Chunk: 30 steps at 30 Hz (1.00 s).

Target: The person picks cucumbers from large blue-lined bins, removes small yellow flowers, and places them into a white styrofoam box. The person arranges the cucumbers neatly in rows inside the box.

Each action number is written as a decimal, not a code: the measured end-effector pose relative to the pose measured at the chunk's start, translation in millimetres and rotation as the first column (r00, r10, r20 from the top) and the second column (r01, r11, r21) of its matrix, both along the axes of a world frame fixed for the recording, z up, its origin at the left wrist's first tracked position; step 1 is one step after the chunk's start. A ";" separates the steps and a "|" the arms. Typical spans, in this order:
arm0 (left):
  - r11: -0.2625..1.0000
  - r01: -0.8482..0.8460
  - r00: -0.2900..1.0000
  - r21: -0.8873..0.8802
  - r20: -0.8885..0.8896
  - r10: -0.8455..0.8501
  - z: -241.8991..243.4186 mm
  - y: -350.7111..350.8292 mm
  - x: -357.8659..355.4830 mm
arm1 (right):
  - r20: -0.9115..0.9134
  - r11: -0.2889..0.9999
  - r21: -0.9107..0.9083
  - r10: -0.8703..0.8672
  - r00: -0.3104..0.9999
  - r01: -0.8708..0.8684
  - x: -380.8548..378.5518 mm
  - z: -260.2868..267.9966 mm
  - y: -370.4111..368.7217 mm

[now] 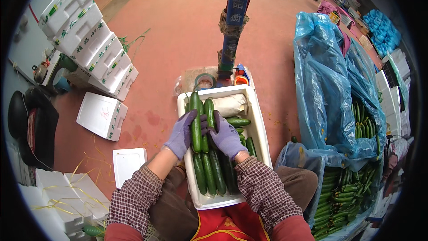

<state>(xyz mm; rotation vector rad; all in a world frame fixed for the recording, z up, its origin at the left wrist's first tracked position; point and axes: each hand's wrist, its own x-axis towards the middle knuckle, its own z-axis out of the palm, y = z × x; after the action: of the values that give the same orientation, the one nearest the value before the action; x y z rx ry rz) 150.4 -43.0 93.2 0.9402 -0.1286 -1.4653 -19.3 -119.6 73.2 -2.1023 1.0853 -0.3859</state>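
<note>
A white foam box stands in front of me with cucumbers in it. My left hand, in a purple-grey glove, grips a long cucumber lying lengthwise over the left side. My right hand, gloved alike, closes around another cucumber just beside it; its fingers partly hide the lower end. Several cucumbers lie side by side in the near part of the box. More cucumbers show along the right wall. A pale wrapped bundle rests at the far end.
Beyond the box rises a blue scale post, with tape rolls at its base. Foam boxes are stacked at left; a foam lid lies nearer. At right, blue plastic sheeting lines containers of cucumbers.
</note>
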 end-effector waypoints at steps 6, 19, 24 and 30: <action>0.998 0.056 0.991 0.003 0.118 -0.056 12.3 -14.5 -18.8 | 0.204 0.989 0.150 -0.025 0.979 -0.006 -13.8 24.7 -8.9; 0.987 0.159 -0.069 -0.007 0.997 0.019 13.0 -24.8 -25.3 | 0.014 0.999 -0.016 -0.041 0.999 0.041 -20.7 5.4 -20.0; 0.956 0.287 -0.612 0.056 0.779 0.138 -9.8 -39.9 -39.2 | -0.037 0.990 0.123 -0.071 0.997 0.075 -17.4 24.4 -23.6; 0.962 0.256 -0.674 0.095 0.731 0.107 -41.5 -50.6 -35.5 | 0.205 0.997 0.079 0.003 0.979 -0.020 -107.9 94.5 0.6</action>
<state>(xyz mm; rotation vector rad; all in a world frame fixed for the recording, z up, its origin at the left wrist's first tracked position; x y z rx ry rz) 114.9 -93.6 51.7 1.9133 -2.0062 0.1935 -127.2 -119.0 167.7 -1.9491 0.9519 -0.5322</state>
